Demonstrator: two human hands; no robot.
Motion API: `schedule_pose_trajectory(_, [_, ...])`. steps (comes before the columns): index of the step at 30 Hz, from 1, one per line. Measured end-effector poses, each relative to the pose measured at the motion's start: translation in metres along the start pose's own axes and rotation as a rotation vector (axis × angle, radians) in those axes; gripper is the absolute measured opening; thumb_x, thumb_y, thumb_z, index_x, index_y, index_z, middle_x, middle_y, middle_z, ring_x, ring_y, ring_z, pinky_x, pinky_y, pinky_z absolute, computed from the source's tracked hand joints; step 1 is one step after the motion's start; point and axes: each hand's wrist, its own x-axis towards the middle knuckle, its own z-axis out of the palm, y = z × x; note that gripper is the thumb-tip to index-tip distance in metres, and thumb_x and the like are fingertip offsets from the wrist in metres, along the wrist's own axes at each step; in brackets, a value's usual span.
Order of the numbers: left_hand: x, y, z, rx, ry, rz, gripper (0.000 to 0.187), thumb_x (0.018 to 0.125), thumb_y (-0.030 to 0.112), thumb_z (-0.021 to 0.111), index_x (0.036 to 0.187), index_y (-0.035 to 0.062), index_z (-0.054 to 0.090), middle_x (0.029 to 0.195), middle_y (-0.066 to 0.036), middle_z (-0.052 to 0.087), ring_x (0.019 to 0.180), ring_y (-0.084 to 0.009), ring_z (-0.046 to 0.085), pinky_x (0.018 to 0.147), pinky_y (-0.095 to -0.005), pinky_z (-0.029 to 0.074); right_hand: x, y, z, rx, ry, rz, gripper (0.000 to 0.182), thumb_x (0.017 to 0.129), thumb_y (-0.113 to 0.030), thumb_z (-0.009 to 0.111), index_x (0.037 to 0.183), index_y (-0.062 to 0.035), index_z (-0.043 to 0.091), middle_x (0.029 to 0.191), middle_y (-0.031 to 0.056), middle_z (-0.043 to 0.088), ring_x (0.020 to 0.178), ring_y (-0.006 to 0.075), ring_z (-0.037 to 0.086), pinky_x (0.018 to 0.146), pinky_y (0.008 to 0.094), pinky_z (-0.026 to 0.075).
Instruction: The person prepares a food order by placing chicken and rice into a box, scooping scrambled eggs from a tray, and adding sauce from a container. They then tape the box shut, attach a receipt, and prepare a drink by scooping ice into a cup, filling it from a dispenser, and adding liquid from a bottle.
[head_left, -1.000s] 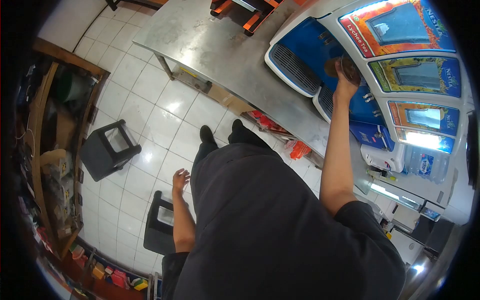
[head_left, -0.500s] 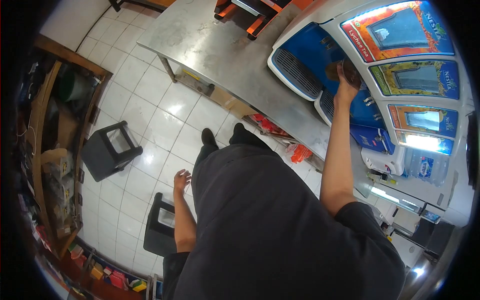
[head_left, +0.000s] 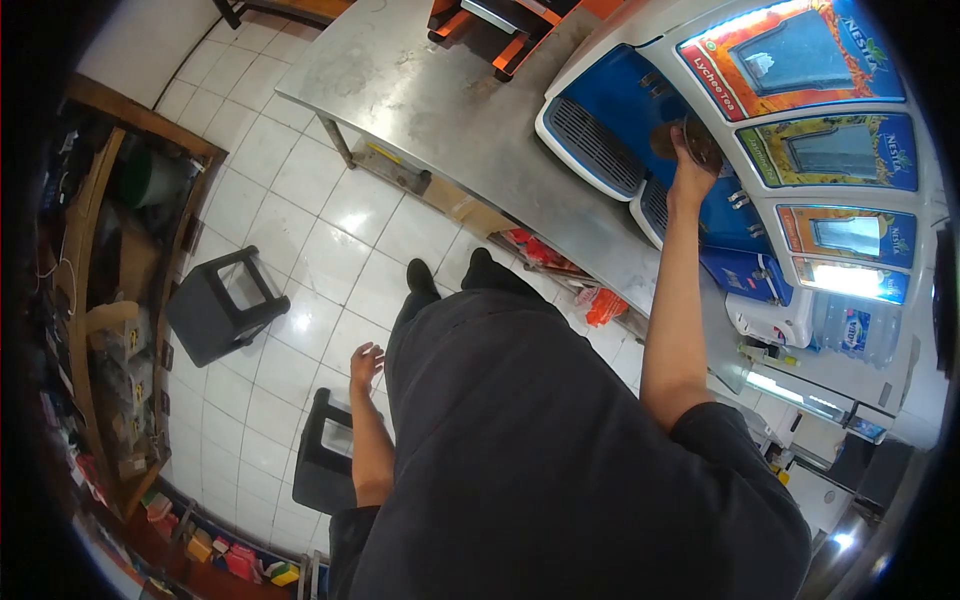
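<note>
My right hand (head_left: 688, 180) is raised at the front of the drink dispenser (head_left: 830, 150), its fingers wrapped round a dark cup (head_left: 704, 148). The cup is near the blue recess, below the label panels; its contents cannot be made out. Down by my left side hangs my left hand (head_left: 367, 362), with loosely curled, parted fingers and nothing in it. It is above the tiled floor, close to a black stool (head_left: 322, 455).
A steel counter (head_left: 400, 90) runs beneath the dispenser and holds an orange and black rack (head_left: 500, 30). Another black stool (head_left: 225, 308) stands on the tiles. Wooden shelving (head_left: 90, 300) lines the left side. A red bag (head_left: 600, 304) sits under the counter.
The view has shifted very slightly. My right hand still holds the cup in nearly the same place, and my left hand hangs as before.
</note>
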Motion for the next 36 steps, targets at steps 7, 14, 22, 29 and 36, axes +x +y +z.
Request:
schedule_pose_trajectory(7, [0.0,0.0,-0.006,-0.013,0.016,0.001,0.05,0.097,0.022,0.065,0.14,0.001,0.05,0.114,-0.015,0.071,0.095,-0.0227,0.071,0.081,-0.0379,0.055,-0.001,-0.002,0.002,0.02,0.043,-0.069,0.072,0.074,-0.014,0.093,0.133,0.0011,0.055,0.131,0.0143,0.058,0.124,0.0281,0.056,0.109,0.0408,0.045])
schedule_pose_trajectory(14, [0.002,-0.001,-0.011,-0.031,0.034,0.013,0.049,0.097,0.022,0.065,0.139,0.0009,0.051,0.113,-0.015,0.07,0.097,-0.0235,0.071,0.083,-0.0389,0.055,-0.002,0.009,0.001,0.027,0.108,-0.027,0.077,0.072,-0.02,0.094,0.134,0.0041,0.055,0.132,0.0164,0.058,0.126,0.0274,0.055,0.109,0.0406,0.043])
schedule_pose_trajectory(22, [-0.006,0.007,-0.014,0.001,0.019,0.02,0.05,0.096,0.021,0.065,0.139,0.0001,0.051,0.113,-0.015,0.071,0.097,-0.0237,0.071,0.082,-0.0377,0.056,-0.007,-0.006,0.005,0.055,0.089,-0.021,0.078,0.071,-0.017,0.094,0.133,0.0034,0.052,0.132,0.0155,0.057,0.124,0.0274,0.056,0.109,0.04,0.044])
schedule_pose_trajectory(29, [-0.01,0.009,-0.017,0.023,0.025,0.006,0.048,0.098,0.019,0.063,0.14,-0.0004,0.051,0.114,-0.016,0.07,0.095,-0.0228,0.07,0.081,-0.0369,0.057,-0.007,-0.001,0.004,0.039,0.098,0.011,0.077,0.071,-0.008,0.093,0.133,0.0017,0.05,0.131,0.0151,0.056,0.124,0.0273,0.056,0.108,0.04,0.046])
schedule_pose_trajectory(36, [-0.006,0.008,-0.02,0.016,0.001,0.051,0.047,0.099,0.019,0.062,0.14,-0.0002,0.051,0.115,-0.017,0.07,0.095,-0.0242,0.07,0.083,-0.0371,0.057,-0.017,0.006,-0.002,-0.06,0.168,0.003,0.078,0.071,-0.018,0.095,0.132,0.007,0.052,0.126,0.0149,0.059,0.118,0.0236,0.059,0.103,0.0358,0.046])
